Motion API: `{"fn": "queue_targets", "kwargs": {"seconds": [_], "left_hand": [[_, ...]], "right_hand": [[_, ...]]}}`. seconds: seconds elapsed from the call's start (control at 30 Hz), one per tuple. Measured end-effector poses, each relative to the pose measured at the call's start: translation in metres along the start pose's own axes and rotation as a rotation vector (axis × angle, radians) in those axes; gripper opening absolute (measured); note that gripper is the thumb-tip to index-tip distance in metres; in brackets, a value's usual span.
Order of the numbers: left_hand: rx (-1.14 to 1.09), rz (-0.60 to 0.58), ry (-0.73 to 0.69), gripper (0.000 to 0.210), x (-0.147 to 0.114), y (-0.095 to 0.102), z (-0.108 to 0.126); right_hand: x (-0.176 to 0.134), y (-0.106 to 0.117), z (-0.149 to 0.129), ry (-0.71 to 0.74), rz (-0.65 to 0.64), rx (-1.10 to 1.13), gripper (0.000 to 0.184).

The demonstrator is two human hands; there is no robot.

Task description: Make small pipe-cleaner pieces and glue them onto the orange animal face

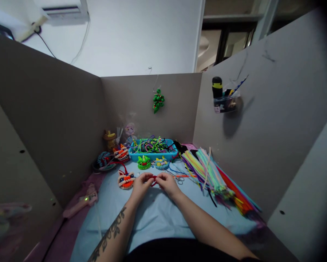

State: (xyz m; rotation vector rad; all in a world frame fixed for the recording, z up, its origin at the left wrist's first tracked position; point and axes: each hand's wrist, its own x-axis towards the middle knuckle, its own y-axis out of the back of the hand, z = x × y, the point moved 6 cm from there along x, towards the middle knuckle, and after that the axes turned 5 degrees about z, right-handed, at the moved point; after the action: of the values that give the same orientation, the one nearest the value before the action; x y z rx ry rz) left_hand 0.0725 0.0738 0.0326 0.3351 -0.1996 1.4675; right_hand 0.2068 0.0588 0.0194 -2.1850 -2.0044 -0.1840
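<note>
Between my fingertips is a small red piece of pipe cleaner (154, 181), bent into a loop, with much of it hidden by the fingers. My left hand (142, 185) pinches it from one side and my right hand (167, 183) from the other, above the light blue cloth (152, 218). Close beside my left hand lies an orange and white animal-face figure (126, 180) made of pipe cleaners. Beyond the hands sit a green face figure (144, 162) and a blue-and-yellow one (161, 163). Scissors (180, 180) lie just right of my right hand.
Behind the figures stands a blue tray (141, 156) of pipe cleaner scraps. Bundled pipe cleaners (212, 171) spread on the right. On the left are a pink glue gun (83, 202) and a dark bowl (105, 168). Grey panels (152, 120) enclose three sides.
</note>
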Motion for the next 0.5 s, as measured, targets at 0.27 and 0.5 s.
{"fn": "queue_targets", "kwargs": {"seconds": [0.27, 0.5], "left_hand": [[-0.114, 0.078, 0.077, 0.023, 0.001, 0.002, -0.008], [-0.11, 0.009, 0.127, 0.043, -0.002, -0.004, -0.01]], "right_hand": [[-0.001, -0.006, 0.006, -0.076, -0.019, 0.121, 0.027], [0.004, 0.004, 0.003, -0.051, 0.129, 0.173, 0.025]]}}
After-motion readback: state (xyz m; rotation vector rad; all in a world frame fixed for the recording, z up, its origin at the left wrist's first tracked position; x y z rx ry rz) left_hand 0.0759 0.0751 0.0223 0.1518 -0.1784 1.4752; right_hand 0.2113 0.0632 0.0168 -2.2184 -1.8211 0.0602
